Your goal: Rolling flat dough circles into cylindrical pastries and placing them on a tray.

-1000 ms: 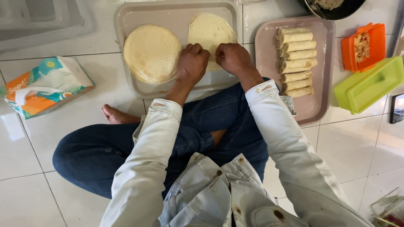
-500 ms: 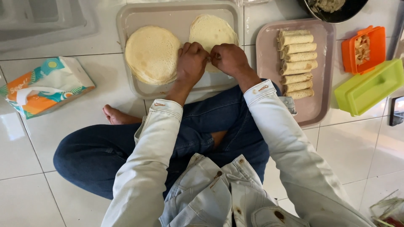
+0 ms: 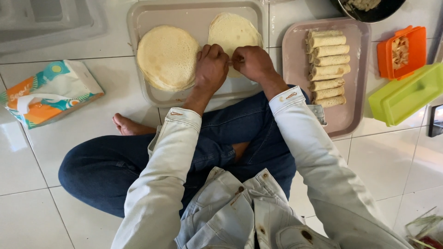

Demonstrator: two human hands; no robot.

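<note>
Our left hand and right hand curl shut, pinching the near edge of the thin pancake. It lies flat on the tray, reaching toward twelve o'clock from both hands, equally near.

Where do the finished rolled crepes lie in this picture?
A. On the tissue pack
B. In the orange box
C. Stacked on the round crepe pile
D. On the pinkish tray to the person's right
D. The rolled crepes lie in a column on the pinkish tray, to the right of the beige tray where both hands work.
</note>
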